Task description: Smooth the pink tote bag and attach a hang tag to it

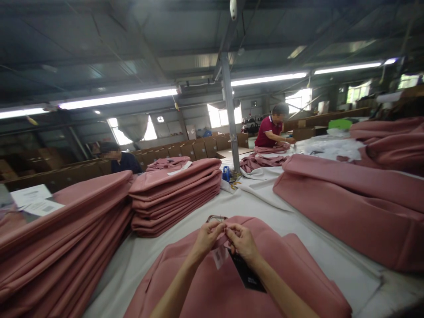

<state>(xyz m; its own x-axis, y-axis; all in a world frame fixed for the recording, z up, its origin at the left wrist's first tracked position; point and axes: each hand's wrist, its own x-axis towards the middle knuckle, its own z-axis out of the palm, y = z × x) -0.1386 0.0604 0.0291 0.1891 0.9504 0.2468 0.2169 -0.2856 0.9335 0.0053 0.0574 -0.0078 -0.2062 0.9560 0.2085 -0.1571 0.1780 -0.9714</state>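
My left hand (209, 237) and my right hand (243, 243) meet fingertip to fingertip over a pink leather-like piece (274, 265) on the table. Both pinch closed. A thin dark thread loop (217, 218) shows just above the fingers. Below my right hand hangs a black hang tag (247, 274), its string apparently in that pinch. What my left fingertips hold is too small to make out. A white printed label (219, 257) sticks out beneath the hands, beside a narrow pink strip (221, 241).
Folded pink pieces are stacked at left (73, 238) and centre-left (175, 194). A large pink piece (347, 207) lies right on the white-covered table (265, 194). A blue tape dispenser (226, 173) stands by a grey post (230, 119). Two co-workers (266, 132) (124, 160) are beyond.
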